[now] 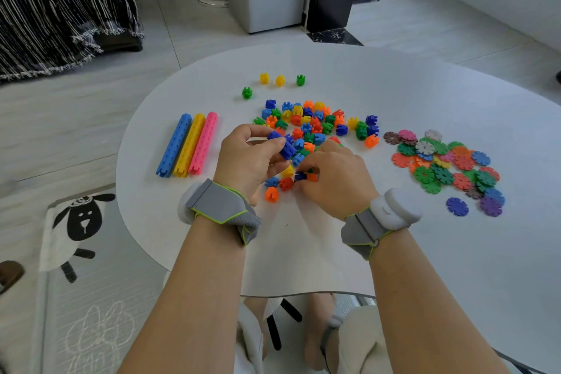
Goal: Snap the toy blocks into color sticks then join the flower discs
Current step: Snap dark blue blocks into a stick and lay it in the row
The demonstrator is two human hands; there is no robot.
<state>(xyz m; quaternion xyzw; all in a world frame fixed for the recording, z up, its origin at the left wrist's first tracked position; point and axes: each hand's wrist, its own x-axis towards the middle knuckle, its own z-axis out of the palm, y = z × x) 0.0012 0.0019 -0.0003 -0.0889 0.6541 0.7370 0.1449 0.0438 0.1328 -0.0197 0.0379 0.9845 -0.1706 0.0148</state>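
My left hand (247,158) grips a short dark-blue stick of joined blocks (283,144) just above the table. My right hand (337,174) reaches down into the near edge of the loose block pile (315,124) and pinches a single dark-blue block (300,175) that lies among red and orange ones. Three finished sticks lie side by side on the left: a blue stick (173,144), a yellow stick (188,144) and a pink stick (202,143). A heap of flower discs (446,165) in several colours lies on the right.
The white round table (303,246) carries everything. Two yellow blocks (271,79) and two green blocks (300,80) stand apart behind the pile. A blue disc (457,206) lies alone near the heap. A sheep-print mat (82,222) covers the floor at the left.
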